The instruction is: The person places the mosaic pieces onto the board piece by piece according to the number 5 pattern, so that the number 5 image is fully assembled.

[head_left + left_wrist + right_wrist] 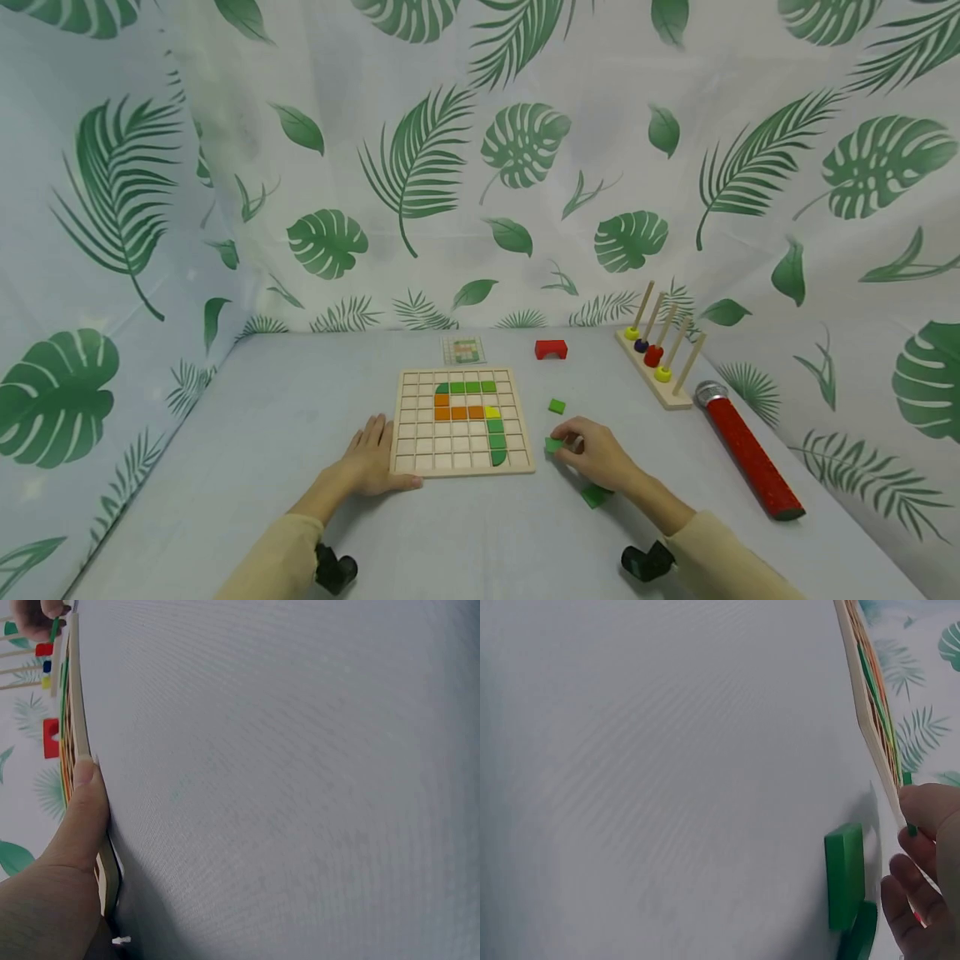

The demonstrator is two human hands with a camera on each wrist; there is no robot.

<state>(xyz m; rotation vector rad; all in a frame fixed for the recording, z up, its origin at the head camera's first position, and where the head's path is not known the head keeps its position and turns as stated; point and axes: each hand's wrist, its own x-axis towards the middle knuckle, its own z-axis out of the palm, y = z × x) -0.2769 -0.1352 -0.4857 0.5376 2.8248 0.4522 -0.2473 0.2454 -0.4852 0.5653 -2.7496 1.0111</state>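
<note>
A wooden grid board (465, 475) lies flat on the table, bearing green, orange and yellow tiles in a bent path. My left hand (370, 461) rests against its left side, fingers straight, with the thumb along the front left corner; the left wrist view shows that thumb (88, 806) on the board's edge. Right of the board, my right hand (596, 452) pinches a small green tile (553, 445) between thumb and fingers, just above the table. Beneath that hand lie green pieces (597, 496), seen close in the right wrist view as thick green blocks (845, 877).
Another green tile (557, 406) lies beyond the right hand. Behind the board are a pattern card (464, 351) and a red arch block (551, 349). A peg stand (678, 400) with coloured beads and a red microphone (753, 458) occupy the right side.
</note>
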